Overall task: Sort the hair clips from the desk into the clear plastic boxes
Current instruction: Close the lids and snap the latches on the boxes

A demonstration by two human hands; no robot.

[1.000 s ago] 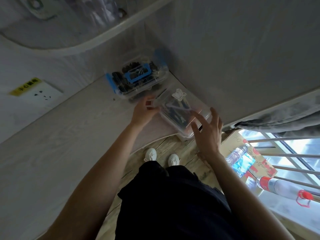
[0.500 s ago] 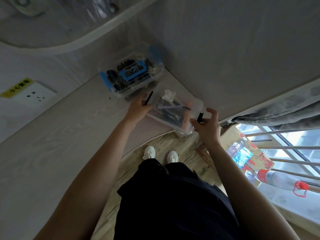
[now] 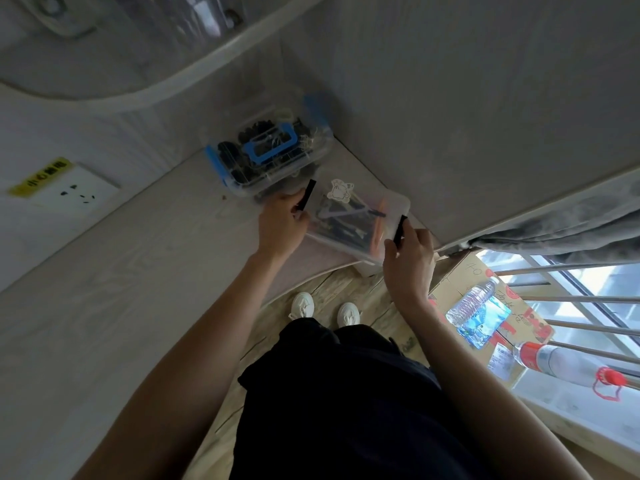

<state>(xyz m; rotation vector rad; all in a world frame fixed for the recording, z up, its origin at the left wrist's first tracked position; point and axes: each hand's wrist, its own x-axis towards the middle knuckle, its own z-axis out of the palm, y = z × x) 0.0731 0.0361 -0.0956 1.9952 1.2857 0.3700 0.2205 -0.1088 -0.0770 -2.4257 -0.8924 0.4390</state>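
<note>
Hair clips: left hand (image 3: 282, 223) pinches one | right hand (image 3: 408, 254) another | pale desk (image 3: 121, 271)

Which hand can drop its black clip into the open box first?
Probably the right hand: its black clip touches the open box's rim. The left hand's clip sits beside the closed blue-handled box.

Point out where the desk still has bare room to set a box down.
Free: the pale wood-grain desk left of the left hand, running from the white wall socket toward the near edge. Crowded: the far right corner, where the blue-latched clear box and the sticker-lidded clear box sit close together.
</note>
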